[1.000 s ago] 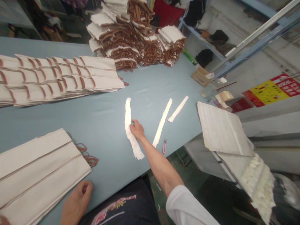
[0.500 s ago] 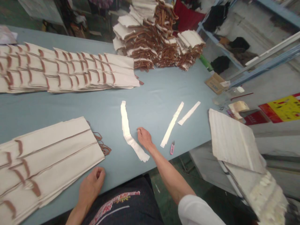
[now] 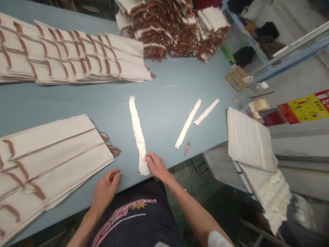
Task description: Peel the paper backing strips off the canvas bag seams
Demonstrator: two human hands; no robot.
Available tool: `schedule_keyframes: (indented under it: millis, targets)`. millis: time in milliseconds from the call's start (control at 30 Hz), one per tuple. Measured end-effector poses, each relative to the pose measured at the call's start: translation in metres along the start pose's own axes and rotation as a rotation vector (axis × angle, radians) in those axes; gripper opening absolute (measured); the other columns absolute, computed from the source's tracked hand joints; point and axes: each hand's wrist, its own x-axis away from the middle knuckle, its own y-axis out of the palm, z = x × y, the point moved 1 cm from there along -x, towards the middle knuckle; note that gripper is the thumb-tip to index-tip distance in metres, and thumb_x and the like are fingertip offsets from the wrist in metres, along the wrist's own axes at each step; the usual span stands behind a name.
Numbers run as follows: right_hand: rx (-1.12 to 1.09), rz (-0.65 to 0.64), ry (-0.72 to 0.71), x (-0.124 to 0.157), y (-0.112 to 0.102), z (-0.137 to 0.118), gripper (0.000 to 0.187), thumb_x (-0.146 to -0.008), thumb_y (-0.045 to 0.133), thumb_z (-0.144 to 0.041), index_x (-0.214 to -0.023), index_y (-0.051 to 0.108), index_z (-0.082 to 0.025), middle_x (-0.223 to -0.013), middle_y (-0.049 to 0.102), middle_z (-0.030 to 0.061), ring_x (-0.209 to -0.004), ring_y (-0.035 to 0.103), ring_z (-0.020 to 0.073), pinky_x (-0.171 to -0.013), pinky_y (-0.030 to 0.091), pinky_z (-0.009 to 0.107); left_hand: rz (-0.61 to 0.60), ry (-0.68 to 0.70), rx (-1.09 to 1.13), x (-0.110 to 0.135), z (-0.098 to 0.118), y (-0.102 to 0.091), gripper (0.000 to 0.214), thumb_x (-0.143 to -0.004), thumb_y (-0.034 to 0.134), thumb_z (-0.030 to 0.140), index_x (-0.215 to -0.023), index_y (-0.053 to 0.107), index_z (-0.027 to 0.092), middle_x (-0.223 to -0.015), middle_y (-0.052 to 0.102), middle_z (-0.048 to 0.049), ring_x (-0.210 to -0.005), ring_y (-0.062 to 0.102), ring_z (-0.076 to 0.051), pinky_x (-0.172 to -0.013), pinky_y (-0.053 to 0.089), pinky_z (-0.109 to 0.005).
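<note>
A long stack of white strips (image 3: 138, 132) lies almost straight on the blue-grey table, its near end close to the front edge. My right hand (image 3: 156, 167) is closed at the right side of that near end, thumb and fingertips pinched at the strips' edge. My left hand (image 3: 108, 183) rests at the table's edge with fingers loosely curled and nothing visible in them. Left of it lies a pile of cream fabric pieces (image 3: 64, 149) with brown trim and brown loops at its right end. Two more white strips, a longer one (image 3: 188, 123) and a shorter one (image 3: 207, 112), lie to the right.
Pink thread snips (image 3: 187, 148) lie near the front edge. Overlapping cream pieces (image 3: 77, 58) run along the back left. Tall brown-and-cream bundles (image 3: 159, 31) stand behind. A cardboard box (image 3: 238, 79), a bottle (image 3: 249, 92) and a pale board (image 3: 249, 139) are at the right.
My right hand has moved down and left onto the near end of the strip stack. The bent stack is straighter, its near end swung left. My left hand has shifted slightly right.
</note>
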Motion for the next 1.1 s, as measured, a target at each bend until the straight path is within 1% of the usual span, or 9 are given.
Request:
schedule_keyframes:
  millis: [133, 233, 367, 433, 500, 667, 800, 967, 1100]
  targets:
    - [0.016, 0.020, 0.016, 0.018, 0.004, 0.004, 0.034, -0.112, 0.072, -0.041, -0.136, 0.071, -0.017, -0.129, 0.076, 0.0098, -0.104, 0.077, 0.0225, -0.090, 0.069, 0.042, -0.053, 0.029, 0.137, -0.001, 0.004, 0.024, 0.037, -0.109, 0.075, 0.042, -0.136, 0.072, 0.018, -0.134, 0.077, -0.0109, -0.113, 0.078, -0.028, -0.098, 0.068, -0.050]
    - [0.095, 0.099, -0.006, 0.039, 0.003, 0.006, 0.038, -0.109, 0.074, -0.042, -0.140, 0.070, -0.021, -0.133, 0.075, 0.0114, -0.114, 0.075, 0.0256, -0.103, 0.065, 0.048, -0.075, 0.033, 0.201, -0.004, 0.005, 0.034, 0.036, -0.109, 0.076, 0.042, -0.136, 0.072, 0.018, -0.133, 0.077, -0.0108, -0.112, 0.078, -0.027, -0.097, 0.068, -0.050]
    - [0.212, 0.135, -0.069, 0.062, 0.000, 0.010, 0.062, -0.090, 0.090, -0.042, -0.146, 0.069, -0.028, -0.148, 0.070, 0.0158, -0.140, 0.063, 0.0345, -0.121, 0.055, 0.050, -0.091, 0.015, 0.244, -0.009, 0.003, 0.037, 0.036, -0.109, 0.076, 0.042, -0.135, 0.072, 0.018, -0.132, 0.077, -0.0105, -0.111, 0.078, -0.027, -0.096, 0.068, -0.049]
    - [0.256, 0.136, -0.076, 0.067, -0.002, 0.015, 0.064, -0.089, 0.091, -0.040, -0.147, 0.068, -0.027, -0.150, 0.068, 0.0174, -0.141, 0.062, 0.0361, -0.121, 0.055, 0.050, -0.104, -0.004, 0.244, -0.009, 0.001, 0.037, 0.036, -0.109, 0.076, 0.042, -0.135, 0.072, 0.018, -0.131, 0.077, -0.0103, -0.109, 0.078, -0.026, -0.095, 0.069, -0.048]
    - [0.290, 0.131, -0.083, 0.068, -0.005, 0.021, 0.057, -0.094, 0.087, -0.038, -0.146, 0.069, -0.026, -0.148, 0.068, 0.0180, -0.140, 0.062, 0.0356, -0.120, 0.054, 0.050, -0.138, -0.027, 0.230, -0.008, -0.001, 0.037, 0.035, -0.109, 0.075, 0.043, -0.134, 0.072, 0.018, -0.129, 0.077, -0.0099, -0.106, 0.078, -0.026, -0.092, 0.069, -0.047]
    - [0.331, 0.071, -0.136, 0.057, -0.012, 0.031, 0.029, -0.108, 0.074, -0.038, -0.132, 0.074, -0.022, -0.139, 0.073, 0.0131, -0.126, 0.071, 0.0281, -0.111, 0.060, 0.049, -0.236, -0.053, 0.168, -0.004, -0.001, 0.042, 0.033, -0.109, 0.075, 0.043, -0.131, 0.073, 0.017, -0.124, 0.078, -0.0088, -0.101, 0.078, -0.024, -0.088, 0.069, -0.044]
    - [0.320, 0.006, -0.206, 0.045, -0.013, 0.029, 0.024, -0.113, 0.069, -0.039, -0.126, 0.075, -0.020, -0.132, 0.076, 0.0099, -0.113, 0.075, 0.0235, -0.102, 0.065, 0.046, -0.243, -0.044, 0.150, -0.002, 0.005, 0.042, 0.032, -0.109, 0.075, 0.043, -0.129, 0.073, 0.017, -0.121, 0.078, -0.0080, -0.098, 0.078, -0.023, -0.086, 0.069, -0.042]
    - [0.250, -0.017, -0.296, 0.053, -0.004, 0.010, 0.020, -0.112, 0.069, -0.037, -0.112, 0.076, -0.018, -0.113, 0.078, 0.0064, -0.101, 0.075, 0.0204, -0.095, 0.064, 0.041, -0.148, -0.029, 0.205, 0.007, 0.010, 0.041, 0.032, -0.109, 0.076, 0.042, -0.129, 0.074, 0.017, -0.124, 0.078, -0.0084, -0.102, 0.078, -0.024, -0.090, 0.069, -0.045]
    - [0.168, 0.027, -0.336, 0.067, 0.007, -0.014, 0.018, -0.111, 0.064, -0.029, -0.099, 0.074, -0.021, -0.097, 0.076, 0.0046, -0.085, 0.069, 0.0171, -0.084, 0.055, 0.031, -0.043, -0.025, 0.352, 0.013, 0.017, 0.041, 0.037, -0.108, 0.075, 0.044, -0.134, 0.072, 0.018, -0.134, 0.076, -0.0105, -0.116, 0.076, -0.029, -0.100, 0.066, -0.051]
